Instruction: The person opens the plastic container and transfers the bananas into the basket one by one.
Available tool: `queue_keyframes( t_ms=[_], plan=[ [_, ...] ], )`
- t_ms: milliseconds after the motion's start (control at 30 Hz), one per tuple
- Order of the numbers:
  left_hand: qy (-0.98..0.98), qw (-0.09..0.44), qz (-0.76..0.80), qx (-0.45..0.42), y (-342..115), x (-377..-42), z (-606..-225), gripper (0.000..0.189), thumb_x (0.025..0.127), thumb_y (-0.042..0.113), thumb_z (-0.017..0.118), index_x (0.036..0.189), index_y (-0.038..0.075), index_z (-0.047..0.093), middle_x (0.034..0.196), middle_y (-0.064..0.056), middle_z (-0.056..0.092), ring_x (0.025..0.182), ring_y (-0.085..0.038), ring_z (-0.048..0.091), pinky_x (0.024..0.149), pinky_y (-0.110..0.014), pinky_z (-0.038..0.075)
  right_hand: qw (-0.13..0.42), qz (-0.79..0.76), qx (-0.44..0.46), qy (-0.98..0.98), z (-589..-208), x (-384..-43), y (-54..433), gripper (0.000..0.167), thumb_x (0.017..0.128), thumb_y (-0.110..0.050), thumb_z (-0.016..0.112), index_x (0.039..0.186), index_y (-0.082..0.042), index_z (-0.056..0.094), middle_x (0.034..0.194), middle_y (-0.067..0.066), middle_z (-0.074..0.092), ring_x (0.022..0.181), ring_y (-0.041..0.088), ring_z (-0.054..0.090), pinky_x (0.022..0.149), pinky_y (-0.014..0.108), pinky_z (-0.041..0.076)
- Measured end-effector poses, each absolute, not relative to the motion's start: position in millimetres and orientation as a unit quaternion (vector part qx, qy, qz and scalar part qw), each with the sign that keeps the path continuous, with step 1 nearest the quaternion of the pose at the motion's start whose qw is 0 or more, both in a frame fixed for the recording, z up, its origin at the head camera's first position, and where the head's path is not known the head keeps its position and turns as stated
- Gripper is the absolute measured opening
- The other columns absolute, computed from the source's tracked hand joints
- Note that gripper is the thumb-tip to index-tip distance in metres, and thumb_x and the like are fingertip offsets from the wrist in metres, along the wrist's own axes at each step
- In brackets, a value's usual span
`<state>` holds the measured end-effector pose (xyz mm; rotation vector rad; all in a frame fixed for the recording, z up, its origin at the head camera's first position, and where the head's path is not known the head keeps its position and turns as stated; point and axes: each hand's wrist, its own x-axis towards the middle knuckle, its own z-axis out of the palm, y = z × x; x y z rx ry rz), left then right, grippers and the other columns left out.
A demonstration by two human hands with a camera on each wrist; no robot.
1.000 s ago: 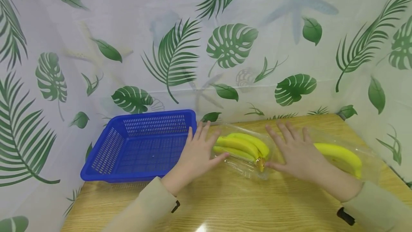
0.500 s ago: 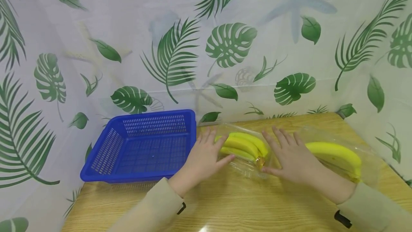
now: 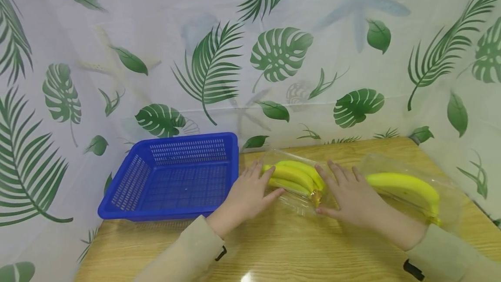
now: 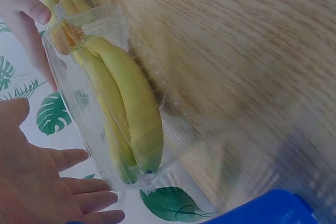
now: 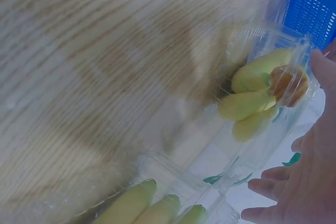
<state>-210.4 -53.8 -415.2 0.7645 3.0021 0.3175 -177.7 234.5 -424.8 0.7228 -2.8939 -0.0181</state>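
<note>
A clear plastic clamshell box [image 3: 291,203] with a bunch of yellow bananas [image 3: 293,175] inside lies mid-table, stem end toward the right. My left hand [image 3: 248,195] is at its left end and my right hand [image 3: 350,195] at its right end, both with fingers spread. In the left wrist view, my left fingers [image 4: 89,202] are straight beside the lid. Near the stem end, my right thumb [image 5: 321,66] reaches the box's edge in the right wrist view. Neither hand curls round it.
Left of the box stands a blue perforated basket [image 3: 102,212] with nothing in it. On the right, partly behind the right forearm, lies a second clear box with bananas [image 3: 407,184]. A leaf-patterned cloth [image 3: 282,55] hangs behind the wooden table [image 3: 297,247].
Both hands have come closer together and lower around the box: the left moved right, the right moved left. The box and basket stay where they were.
</note>
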Motion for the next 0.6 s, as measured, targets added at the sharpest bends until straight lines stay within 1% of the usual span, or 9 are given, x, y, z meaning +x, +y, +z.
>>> queue_keyframes(
  t_ms=[167, 333, 600],
  plan=[
    [0.967, 0.020, 0.091, 0.238, -55.8, -210.9, -418.9, 0.075, 0.109, 0.064, 0.043, 0.164, 0.014, 0.040, 0.175, -0.018, 0.027, 0.163, -0.034, 0.029, 0.132, -0.049, 0.032, 0.077, 0.000, 0.247, -0.966, -427.7, -178.8, 232.8, 0.102, 0.094, -0.068, 0.066, 0.166, -0.006, 0.029, 0.165, 0.033, 0.036, 0.148, 0.052, 0.045, 0.118, 0.077, 0.036],
    [0.967, 0.016, 0.078, 0.240, -58.1, -210.7, -419.6, 0.078, 0.109, 0.063, 0.044, 0.163, 0.008, 0.041, 0.173, -0.020, 0.031, 0.161, -0.034, 0.034, 0.131, -0.048, 0.035, 0.072, 0.003, 0.247, -0.966, -429.5, -179.2, 230.5, 0.099, 0.096, -0.065, 0.067, 0.166, -0.006, 0.031, 0.166, 0.033, 0.036, 0.148, 0.051, 0.046, 0.118, 0.075, 0.038],
    [0.967, 0.013, 0.053, 0.247, -59.6, -208.3, -417.0, 0.078, 0.109, 0.062, 0.043, 0.161, 0.005, 0.043, 0.171, -0.021, 0.035, 0.158, -0.036, 0.038, 0.133, -0.047, 0.032, 0.068, 0.009, 0.248, -0.966, -427.3, -179.2, 230.0, 0.092, 0.097, -0.060, 0.069, 0.164, -0.005, 0.037, 0.166, 0.033, 0.034, 0.146, 0.053, 0.046, 0.121, 0.071, 0.039]
  ],
)
